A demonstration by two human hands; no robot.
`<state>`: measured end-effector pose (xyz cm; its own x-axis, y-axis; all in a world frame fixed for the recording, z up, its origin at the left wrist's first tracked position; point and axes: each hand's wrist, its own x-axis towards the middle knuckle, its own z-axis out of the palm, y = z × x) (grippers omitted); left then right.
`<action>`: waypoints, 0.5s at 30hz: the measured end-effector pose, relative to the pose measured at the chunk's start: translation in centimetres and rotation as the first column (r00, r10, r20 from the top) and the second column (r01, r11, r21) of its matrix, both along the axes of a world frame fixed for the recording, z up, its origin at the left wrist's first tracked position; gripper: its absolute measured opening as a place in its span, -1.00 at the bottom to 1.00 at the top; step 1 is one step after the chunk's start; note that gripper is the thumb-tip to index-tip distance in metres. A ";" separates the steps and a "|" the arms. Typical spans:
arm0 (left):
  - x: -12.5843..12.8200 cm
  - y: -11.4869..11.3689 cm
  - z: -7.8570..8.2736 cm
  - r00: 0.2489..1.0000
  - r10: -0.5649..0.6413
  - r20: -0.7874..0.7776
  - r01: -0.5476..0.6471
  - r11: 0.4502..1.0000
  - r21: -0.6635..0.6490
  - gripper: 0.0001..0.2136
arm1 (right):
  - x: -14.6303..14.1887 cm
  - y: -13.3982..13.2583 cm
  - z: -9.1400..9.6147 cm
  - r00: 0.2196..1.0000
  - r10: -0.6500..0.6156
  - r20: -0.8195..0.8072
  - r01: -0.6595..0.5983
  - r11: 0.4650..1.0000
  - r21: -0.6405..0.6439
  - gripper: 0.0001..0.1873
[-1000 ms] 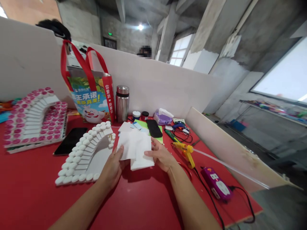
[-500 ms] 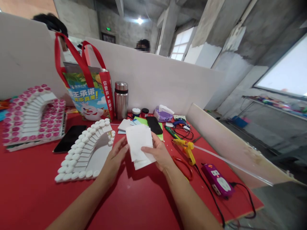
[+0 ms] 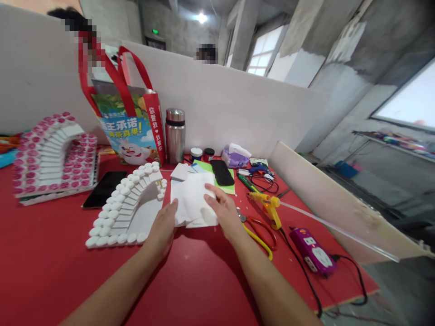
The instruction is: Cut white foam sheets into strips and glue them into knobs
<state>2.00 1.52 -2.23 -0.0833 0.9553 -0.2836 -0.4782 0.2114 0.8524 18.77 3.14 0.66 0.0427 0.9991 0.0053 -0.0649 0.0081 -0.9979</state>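
A small stack of white foam sheets (image 3: 192,202) lies on the red table (image 3: 50,267) in front of me. My left hand (image 3: 164,227) grips the stack's lower left edge with thumb and fingers. My right hand (image 3: 222,210) pinches its right side, fingers on top. Just left of the stack sits a white arched foam model (image 3: 129,206) edged with white round caps.
A pink-capped arch model (image 3: 50,156) and a black phone (image 3: 104,188) lie to the left. Behind stand a red-handled bag (image 3: 131,129) and a steel flask (image 3: 175,135). Red-and-yellow scissors (image 3: 260,231), a yellow glue gun (image 3: 268,208) and a purple power strip (image 3: 314,256) lie right.
The sheets were held up off the table; now they are lowered flat onto it, both hands still on them. The scissors have come into view beside my right hand.
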 end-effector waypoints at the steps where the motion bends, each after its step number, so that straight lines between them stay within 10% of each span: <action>1: 0.0 0.2 0.2 0.998 0.013 0.069 -0.010 0.999 -0.031 -0.66 | 0.4 0.3 0.0 0.998 -0.062 0.001 0.062 0.998 0.017 -0.34; 9: -0.1 0.3 2.4 0.928 0.020 0.373 0.024 0.993 -0.113 -0.61 | 3.3 0.8 1.2 0.866 -0.478 0.147 0.386 0.826 0.411 -0.36; 15: -0.4 0.0 2.9 0.886 -0.098 0.454 0.134 0.990 -0.048 -0.58 | 1.1 -0.6 0.5 0.649 -0.443 0.618 -0.135 0.733 0.667 -0.51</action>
